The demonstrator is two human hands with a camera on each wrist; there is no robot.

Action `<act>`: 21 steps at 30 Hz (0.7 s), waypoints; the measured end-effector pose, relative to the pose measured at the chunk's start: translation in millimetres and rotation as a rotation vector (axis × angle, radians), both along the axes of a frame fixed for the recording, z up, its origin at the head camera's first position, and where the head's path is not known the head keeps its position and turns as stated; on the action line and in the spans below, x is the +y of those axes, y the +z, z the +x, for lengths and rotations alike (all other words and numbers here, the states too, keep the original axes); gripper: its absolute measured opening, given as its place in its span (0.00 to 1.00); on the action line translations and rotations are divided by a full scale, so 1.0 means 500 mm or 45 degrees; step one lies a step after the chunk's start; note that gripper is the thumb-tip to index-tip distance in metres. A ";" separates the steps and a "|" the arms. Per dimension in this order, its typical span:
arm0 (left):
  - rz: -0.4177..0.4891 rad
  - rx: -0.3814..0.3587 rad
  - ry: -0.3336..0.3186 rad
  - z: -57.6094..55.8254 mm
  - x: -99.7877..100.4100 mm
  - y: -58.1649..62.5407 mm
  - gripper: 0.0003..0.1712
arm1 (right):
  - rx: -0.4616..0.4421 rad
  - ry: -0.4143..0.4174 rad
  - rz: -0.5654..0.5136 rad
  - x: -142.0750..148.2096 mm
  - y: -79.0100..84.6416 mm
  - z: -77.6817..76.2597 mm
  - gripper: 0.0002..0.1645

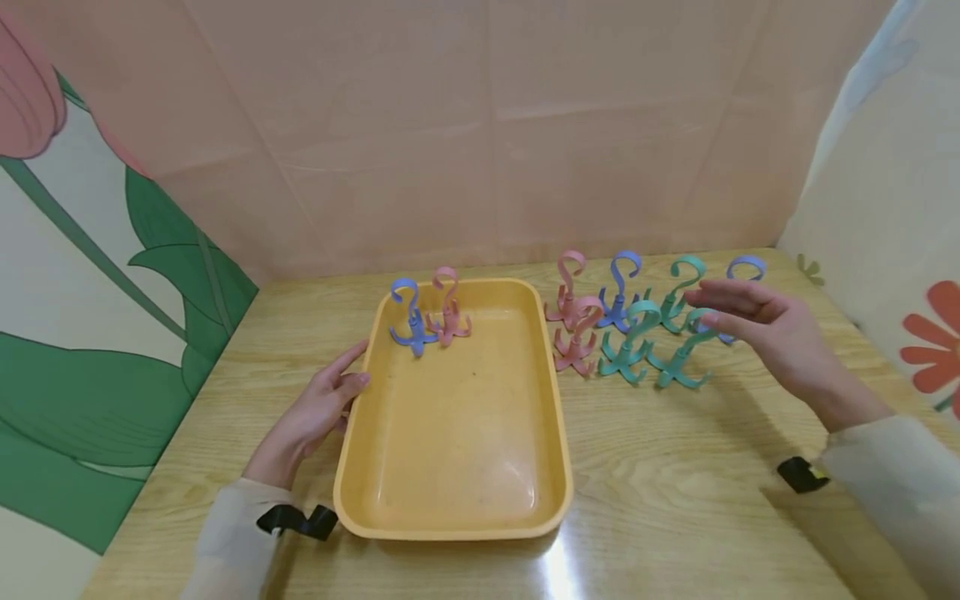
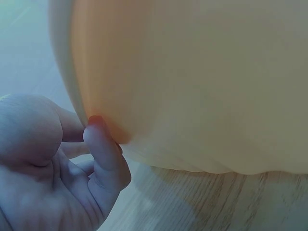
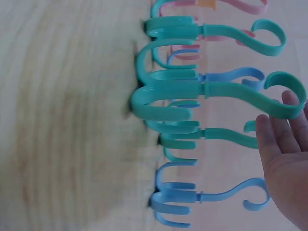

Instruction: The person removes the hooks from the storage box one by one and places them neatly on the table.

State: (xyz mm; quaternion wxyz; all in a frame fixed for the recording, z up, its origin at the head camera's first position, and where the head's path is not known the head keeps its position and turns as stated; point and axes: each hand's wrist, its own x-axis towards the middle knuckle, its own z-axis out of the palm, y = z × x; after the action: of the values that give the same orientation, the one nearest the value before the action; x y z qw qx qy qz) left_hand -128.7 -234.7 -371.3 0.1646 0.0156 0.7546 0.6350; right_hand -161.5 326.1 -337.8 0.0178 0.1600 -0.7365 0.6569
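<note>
My left hand [image 1: 318, 412] grips the left rim of a yellow tray [image 1: 453, 533], its thumb at the rim and a finger [image 2: 106, 154] against the outer wall. Inside the tray, a blue four-prong hanging hook [image 1: 415, 329] and a pink one [image 1: 450, 321] stand upright at the back left. To the right, my right hand [image 1: 780, 337] reaches over a teal hook [image 1: 678, 362], fingers extended and spread from the thumb. In the right wrist view, the fingertips overlap the curled top of that teal hook [image 3: 231, 91].
Beside the tray's right wall stand pink hooks [image 1: 573, 354], blue hooks [image 1: 619, 304] and other teal hooks [image 1: 626, 358], close together in rows. All sit on a wooden table [image 1: 660, 467]. A pinkish sheet [image 1: 480, 142] hangs behind, with flower-patterned panels at both sides.
</note>
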 end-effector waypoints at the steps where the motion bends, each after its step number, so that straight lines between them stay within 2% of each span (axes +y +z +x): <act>1: -0.001 -0.001 0.001 0.000 0.000 0.000 0.34 | 0.004 0.000 -0.018 -0.002 0.005 0.000 0.26; 14: 0.004 0.006 -0.008 -0.003 0.000 -0.002 0.34 | 0.115 -0.053 -0.094 -0.067 0.089 0.011 0.28; 16: 0.002 0.010 -0.008 -0.002 -0.001 -0.003 0.34 | 0.144 -0.012 -0.141 -0.087 0.098 0.011 0.27; 21: 0.005 0.011 -0.001 -0.002 -0.001 -0.003 0.34 | 0.212 0.166 -0.235 -0.148 0.112 0.009 0.26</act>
State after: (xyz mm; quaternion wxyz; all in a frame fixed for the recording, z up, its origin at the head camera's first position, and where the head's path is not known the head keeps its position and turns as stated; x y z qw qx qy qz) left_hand -129.6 -235.1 -372.6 0.1617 0.0190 0.7540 0.6364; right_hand -156.9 252.2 -281.7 0.0508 0.2593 -0.6570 0.7060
